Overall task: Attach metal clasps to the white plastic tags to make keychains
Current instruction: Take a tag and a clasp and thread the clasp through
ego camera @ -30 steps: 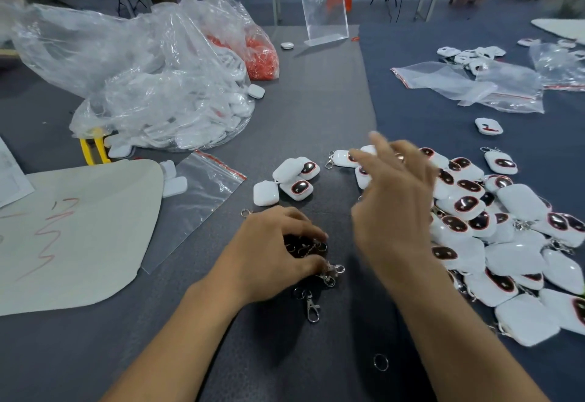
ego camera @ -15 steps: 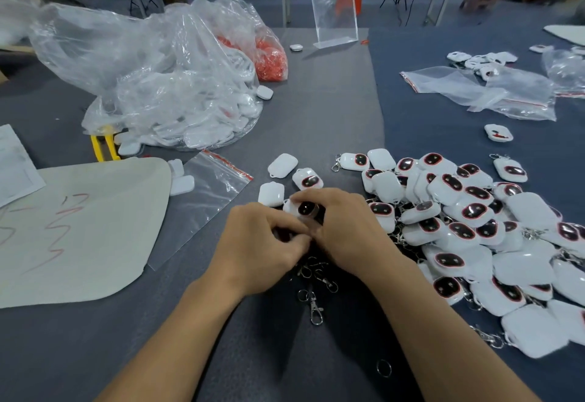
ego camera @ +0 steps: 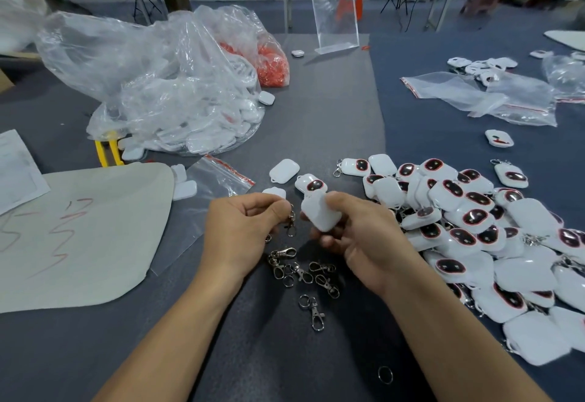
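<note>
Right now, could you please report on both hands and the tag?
Left hand pinching a metal clasp. Right hand gripping a white tag. Clasp and tag close, not yet joined. Loose clasps on table below, nothing blocking.

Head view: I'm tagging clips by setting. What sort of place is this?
Probably a small assembly or packing workshop: a heap of finished white tags, loose metal clasps and a clear bulk bag of more tags lie on a cloth-covered work table.
</note>
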Tool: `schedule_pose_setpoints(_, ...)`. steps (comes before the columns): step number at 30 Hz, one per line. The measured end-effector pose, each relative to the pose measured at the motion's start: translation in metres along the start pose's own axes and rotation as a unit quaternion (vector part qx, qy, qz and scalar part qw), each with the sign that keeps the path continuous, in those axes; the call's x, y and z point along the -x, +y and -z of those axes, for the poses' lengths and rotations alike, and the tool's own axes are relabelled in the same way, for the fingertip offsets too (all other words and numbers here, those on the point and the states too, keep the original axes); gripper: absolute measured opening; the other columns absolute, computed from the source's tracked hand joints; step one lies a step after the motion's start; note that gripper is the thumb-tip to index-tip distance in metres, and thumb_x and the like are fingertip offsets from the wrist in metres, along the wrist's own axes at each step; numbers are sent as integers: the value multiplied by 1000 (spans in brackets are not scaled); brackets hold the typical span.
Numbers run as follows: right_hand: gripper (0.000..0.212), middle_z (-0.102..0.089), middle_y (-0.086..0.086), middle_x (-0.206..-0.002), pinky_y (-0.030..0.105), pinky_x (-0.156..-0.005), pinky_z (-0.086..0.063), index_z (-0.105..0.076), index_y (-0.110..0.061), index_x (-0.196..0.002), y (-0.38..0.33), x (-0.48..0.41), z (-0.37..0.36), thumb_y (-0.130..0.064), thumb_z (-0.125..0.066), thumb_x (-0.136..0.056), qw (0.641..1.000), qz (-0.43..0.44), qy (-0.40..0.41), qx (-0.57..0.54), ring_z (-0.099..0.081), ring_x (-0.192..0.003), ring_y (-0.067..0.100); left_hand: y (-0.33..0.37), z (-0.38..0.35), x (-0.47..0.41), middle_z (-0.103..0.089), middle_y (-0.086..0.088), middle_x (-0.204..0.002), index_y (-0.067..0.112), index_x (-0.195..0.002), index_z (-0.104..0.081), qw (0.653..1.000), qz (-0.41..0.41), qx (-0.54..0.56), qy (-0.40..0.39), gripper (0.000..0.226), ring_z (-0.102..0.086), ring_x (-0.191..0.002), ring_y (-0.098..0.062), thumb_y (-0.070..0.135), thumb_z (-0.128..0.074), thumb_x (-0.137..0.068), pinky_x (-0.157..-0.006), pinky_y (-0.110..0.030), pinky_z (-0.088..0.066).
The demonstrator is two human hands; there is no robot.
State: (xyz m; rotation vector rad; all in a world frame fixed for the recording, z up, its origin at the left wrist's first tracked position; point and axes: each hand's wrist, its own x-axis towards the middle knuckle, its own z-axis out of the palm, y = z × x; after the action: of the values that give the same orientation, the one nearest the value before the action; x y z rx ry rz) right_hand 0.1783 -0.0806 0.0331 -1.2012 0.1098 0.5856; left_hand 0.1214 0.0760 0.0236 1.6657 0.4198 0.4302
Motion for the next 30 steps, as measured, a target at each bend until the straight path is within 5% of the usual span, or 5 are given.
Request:
schedule_pose_setpoints(7,21,-64,10,-85,23,-55,-47,-63,-15,-90,7,1,2,2,-74,-84,990,50,-98,89,-58,-69,18,1,0,0,-75,2,-68,32,-75,-81,999,-4,28,-16,22,-59,-58,-4,10,-81,-79,-58,-16,-49)
schedule_pose_setpoints(15,15,-73,-7,-66,19,-60,-48,-79,-20,-78,16,2,-5,-6,-75,-80,956,204,-9,210,-63,-61,5,5,0,3,-75,-8,-72,16,-74,-81,994,-10,74,-76,21,-62,-58,-11,-3,-74,-82,-62,-18,-52)
schedule_pose_setpoints(20,11,-74,1,-67,42,-61,-56,-79,-26,-75,15,5,-5,-15,-77,-75,933,242,22,267,-65,-64,14,3,1,4,-76,-3,-71,24,-74,-81,995,-43,29,-87,33,-68,-63,-8,-8,-75,-80,-63,-16,-52)
schedule_pose_setpoints(24,19,-70,-15,-68,11,-55,-42,-77,-27,-70,15,7,-3,-9,-79,-75,880,318,59,348,-61,-58,0,1,2,7,-76,5,-70,32,-73,-80,991,-84,-55,-87,23,-67,-64,-2,9,-79,-75,-61,-16,-52)
schedule_pose_setpoints(30,22,-70,-19,-75,7,-58,-43,-76,-27,-70,13,9,-3,-6,-80,-73,851,353,62,384,-66,-66,1,0,-1,7,-70,5,-61,27,-68,-78,990,-89,-69,-83,9,-57,-57,-4,20,-73,-70,-55,-23,-46)
